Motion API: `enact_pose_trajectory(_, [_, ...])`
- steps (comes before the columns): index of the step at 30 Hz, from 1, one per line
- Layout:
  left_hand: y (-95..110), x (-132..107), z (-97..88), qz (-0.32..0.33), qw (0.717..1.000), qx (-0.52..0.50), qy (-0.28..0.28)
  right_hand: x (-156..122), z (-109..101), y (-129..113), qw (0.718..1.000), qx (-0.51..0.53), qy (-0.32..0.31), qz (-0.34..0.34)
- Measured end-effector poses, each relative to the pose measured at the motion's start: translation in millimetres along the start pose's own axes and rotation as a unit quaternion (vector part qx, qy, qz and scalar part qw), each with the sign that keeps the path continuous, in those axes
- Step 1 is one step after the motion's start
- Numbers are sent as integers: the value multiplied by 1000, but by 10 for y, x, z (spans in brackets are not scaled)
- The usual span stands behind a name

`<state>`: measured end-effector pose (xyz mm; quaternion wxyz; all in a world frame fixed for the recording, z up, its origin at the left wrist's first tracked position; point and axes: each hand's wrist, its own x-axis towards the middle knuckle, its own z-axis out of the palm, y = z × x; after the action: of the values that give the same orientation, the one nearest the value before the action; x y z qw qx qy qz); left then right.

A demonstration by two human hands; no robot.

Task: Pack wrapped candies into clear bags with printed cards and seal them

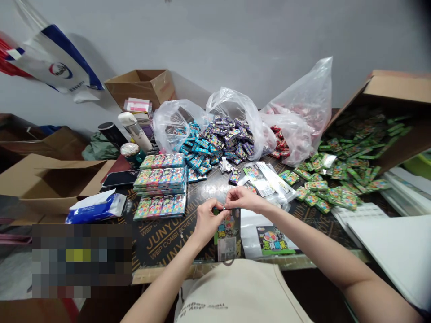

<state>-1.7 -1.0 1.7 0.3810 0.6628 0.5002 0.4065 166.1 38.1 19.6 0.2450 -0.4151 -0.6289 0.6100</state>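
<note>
My left hand (208,220) and my right hand (243,198) meet over the near middle of the table. Both pinch the top edge of a clear printed packet (228,237), which hangs down toward me. Just right of it a second printed packet (271,236) with a green label lies flat on the table. Loose clear packets (266,179) are scattered just beyond my hands.
Stacks of colourful flat boxes (162,185) stand left of my hands. Plastic bags hold blue (188,134), purple (229,134) and red (286,130) candies. Green candies (336,179) spill from a tipped carton (397,94). An open carton (50,179) and a tissue pack (96,207) lie left.
</note>
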Motion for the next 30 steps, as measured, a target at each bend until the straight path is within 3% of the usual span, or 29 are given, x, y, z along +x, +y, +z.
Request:
enact_pose_trajectory(4, [-99, -151, 68, -67, 989, -126, -29, -57, 81, 120, 993, 48, 102, -21])
enact_pose_trajectory(7, [-89, -337, -48, -81, 983, -148, -72, -92, -87, 289, 979, -64, 189, -37])
enact_pose_trajectory(8, [-70, -392, -141, -62, 990, -114, -62, -103, -194, 363, 963, -142, 226, -44])
enact_pose_trajectory(10, [-51, -458, -380, 18, 1000, -2, -5, -129, -449, 529, 899, -320, 296, -30])
enact_pose_trajectory(13, [-179, -442, -710, 163, 965, 197, 52, -176, -793, 800, 791, -495, 346, 99])
enact_pose_trajectory(15, [-398, -395, -831, 182, 936, 296, 51, -197, -923, 967, 750, -541, 333, 185])
enact_pose_trajectory(17, [-677, -359, -891, 153, 918, 363, 35, -206, -974, 1102, 723, -578, 308, 221])
enact_pose_trajectory(21, [-1090, -338, -982, 120, 899, 422, 18, -237, -974, 1249, 678, -656, 269, 193])
enact_pose_trajectory(25, [-1048, -281, -1009, 119, 905, 406, 43, -327, -994, 1284, 654, -704, 228, 156])
enact_pose_trajectory(27, [-919, -233, -926, 122, 914, 380, 70, -376, -1019, 1283, 666, -700, 200, 162])
enact_pose_trajectory(30, [-699, -185, -648, 138, 934, 321, 78, -438, -1043, 1262, 692, -680, 181, 161])
